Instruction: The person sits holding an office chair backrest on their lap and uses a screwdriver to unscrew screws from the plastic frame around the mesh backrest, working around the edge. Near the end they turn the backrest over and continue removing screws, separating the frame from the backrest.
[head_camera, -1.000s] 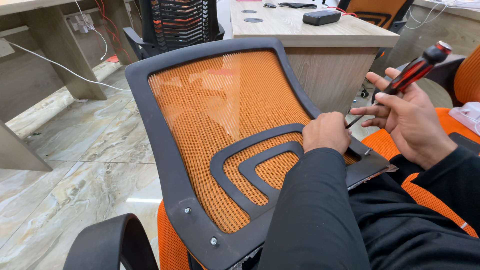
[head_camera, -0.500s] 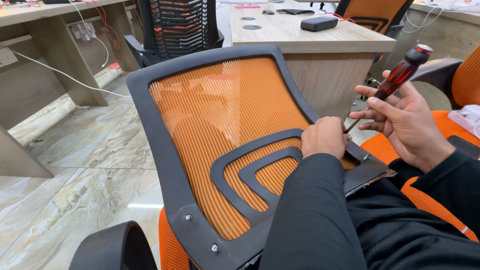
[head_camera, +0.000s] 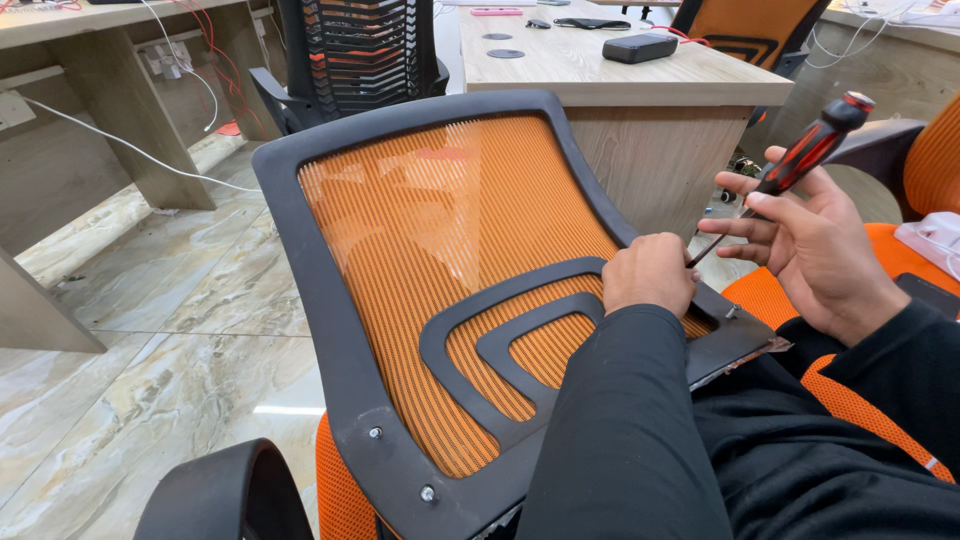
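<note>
Chair backrest (head_camera: 440, 260): orange mesh, black frame. Screwdriver (head_camera: 800, 160): red and black handle, shaft probably silver, too thin to tell. Sleeves (head_camera: 640, 440) black. Floor (head_camera: 150, 300) marbled beige-grey. Desk (head_camera: 620, 80) light wood grain. Chair seat (head_camera: 850, 400) orange.

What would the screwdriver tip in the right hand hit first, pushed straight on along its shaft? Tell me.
Probably the left hand: the right hand aims the screwdriver down-left, its tip beside those knuckles. The chair backrest lies behind; depth is unclear.
</note>
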